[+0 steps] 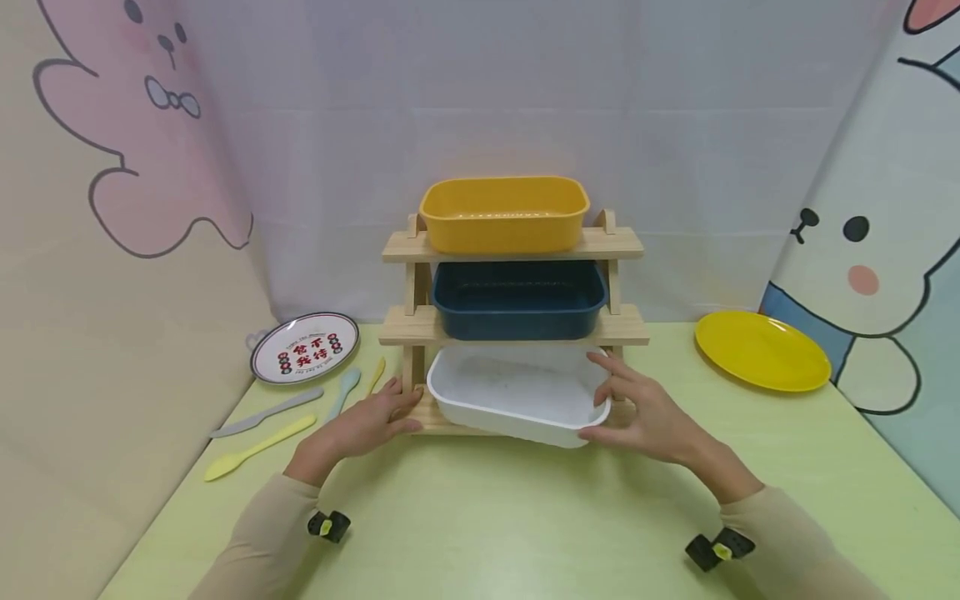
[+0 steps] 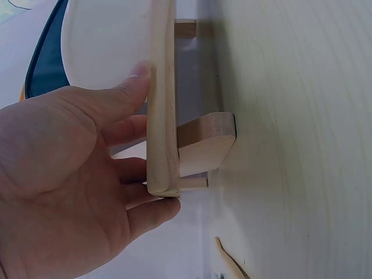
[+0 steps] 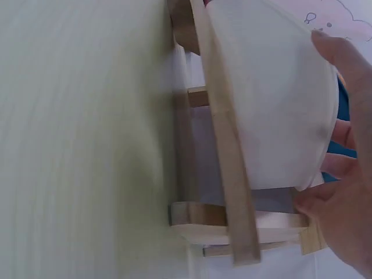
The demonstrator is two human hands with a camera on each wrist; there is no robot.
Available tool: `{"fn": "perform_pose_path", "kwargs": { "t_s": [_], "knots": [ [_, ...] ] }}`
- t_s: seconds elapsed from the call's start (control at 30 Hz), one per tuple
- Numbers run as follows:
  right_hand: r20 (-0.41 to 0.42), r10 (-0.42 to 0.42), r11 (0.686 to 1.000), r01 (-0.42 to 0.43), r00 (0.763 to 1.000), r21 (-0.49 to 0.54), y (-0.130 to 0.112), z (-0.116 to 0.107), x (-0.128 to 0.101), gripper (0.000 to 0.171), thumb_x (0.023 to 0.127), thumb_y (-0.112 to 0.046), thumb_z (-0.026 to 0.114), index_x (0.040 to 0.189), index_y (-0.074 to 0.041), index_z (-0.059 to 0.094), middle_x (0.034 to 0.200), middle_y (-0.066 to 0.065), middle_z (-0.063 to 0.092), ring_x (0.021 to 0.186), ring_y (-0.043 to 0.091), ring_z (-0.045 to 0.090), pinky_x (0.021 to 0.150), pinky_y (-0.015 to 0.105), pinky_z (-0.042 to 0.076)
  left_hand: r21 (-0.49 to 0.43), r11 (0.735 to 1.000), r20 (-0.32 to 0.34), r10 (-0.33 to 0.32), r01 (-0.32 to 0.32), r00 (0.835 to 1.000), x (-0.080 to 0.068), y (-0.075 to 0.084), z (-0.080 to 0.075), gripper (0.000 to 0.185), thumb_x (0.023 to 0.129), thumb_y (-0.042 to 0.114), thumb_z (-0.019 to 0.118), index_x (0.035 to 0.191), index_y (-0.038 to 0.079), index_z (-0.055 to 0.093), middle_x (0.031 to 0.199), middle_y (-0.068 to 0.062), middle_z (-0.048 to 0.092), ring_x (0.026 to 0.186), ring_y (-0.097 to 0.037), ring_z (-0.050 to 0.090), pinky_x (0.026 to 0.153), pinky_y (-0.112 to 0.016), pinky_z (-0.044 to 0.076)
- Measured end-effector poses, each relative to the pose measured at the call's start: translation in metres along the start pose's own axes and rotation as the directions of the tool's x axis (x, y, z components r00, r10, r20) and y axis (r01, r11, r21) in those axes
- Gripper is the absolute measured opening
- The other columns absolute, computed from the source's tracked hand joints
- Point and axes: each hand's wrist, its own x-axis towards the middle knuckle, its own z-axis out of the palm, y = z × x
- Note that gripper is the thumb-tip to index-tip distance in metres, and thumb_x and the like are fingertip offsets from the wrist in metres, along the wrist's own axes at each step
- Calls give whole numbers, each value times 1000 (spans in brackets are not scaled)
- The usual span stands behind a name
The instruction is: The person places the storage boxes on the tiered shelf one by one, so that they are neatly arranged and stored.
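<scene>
A white plastic bin (image 1: 517, 392) sits at the lowest level of a three-tier wooden rack (image 1: 622, 327), its right end swung forward past the board's edge. My right hand (image 1: 648, 417) pinches the bin's right end, thumb on the outer front wall and fingers over the rim. In the right wrist view the white bin (image 3: 285, 99) tilts above the bottom board (image 3: 229, 157). My left hand (image 1: 375, 417) holds the left end of that board. The left wrist view has its thumb on the front edge of the board (image 2: 163, 116) and the other fingers behind it.
A yellow bin (image 1: 504, 233) stands on the top tier, a dark blue bin (image 1: 519, 323) on the middle one. To the left lie a patterned plate (image 1: 292, 367), a grey knife (image 1: 273, 412), a yellow spoon (image 1: 255, 450) and a light-blue utensil (image 1: 345, 387). A yellow plate (image 1: 761, 354) is at right.
</scene>
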Motion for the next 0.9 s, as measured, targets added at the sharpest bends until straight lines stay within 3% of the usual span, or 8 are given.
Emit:
{"fn": "perform_pose_path", "kwargs": {
  "t_s": [0.1, 0.23, 0.37, 0.47, 0.67, 0.9],
  "knots": [
    [-55, -26, 999, 29, 998, 45, 5, 3, -1, 33, 72, -24, 92, 88, -19, 64, 149, 15, 49, 142, 47, 33, 107, 67, 29, 3, 1000, 6, -9, 9, 1000, 0, 0, 0, 68, 101, 43, 56, 151, 0, 40, 157, -34, 18, 147, -49, 13, 115, -60, 22],
    [-145, -83, 995, 91, 986, 49, 11, 6, 0, 32, 71, -14, 92, 90, -15, 67, 139, 15, 59, 135, 44, 45, 113, 42, 35, -2, 1000, 11, -16, 16, 1000, -1, 1, 0, 68, 101, 43, 57, 151, -1, 41, 157, -34, 19, 147, -49, 13, 115, -60, 22],
    [-214, -141, 988, 150, 967, 25, 16, 8, 3, 33, 68, -6, 93, 90, -11, 68, 126, 15, 67, 130, 34, 54, 109, 20, 35, -11, 1000, 7, -25, 25, 1000, -2, 2, -1, 67, 101, 41, 57, 150, -2, 41, 157, -34, 19, 147, -49, 13, 115, -60, 21],
    [-219, -154, 987, 162, 963, 20, 19, 10, 4, 36, 65, -5, 94, 89, -12, 68, 122, 15, 69, 129, 32, 54, 108, 18, 34, -16, 999, 6, -28, 29, 1000, -3, 2, -1, 67, 101, 41, 57, 150, -2, 41, 157, -33, 19, 147, -48, 12, 115, -60, 21],
    [-198, -142, 988, 151, 970, 33, 20, 9, 4, 37, 64, -6, 94, 86, -12, 66, 120, 16, 70, 125, 47, 54, 102, 13, 36, -20, 1000, 4, -23, 23, 1000, -3, 2, 0, 67, 101, 42, 57, 150, -2, 41, 157, -33, 20, 147, -49, 12, 115, -60, 21],
    [-161, -138, 988, 146, 977, 41, 15, 4, -1, 36, 67, -9, 94, 87, -17, 64, 123, 11, 70, 129, 42, 52, 104, 15, 35, -16, 1000, 7, -15, 15, 1000, -1, 1, 2, 67, 102, 43, 56, 151, 0, 41, 157, -33, 20, 147, -49, 12, 115, -61, 21]
  ]
}}
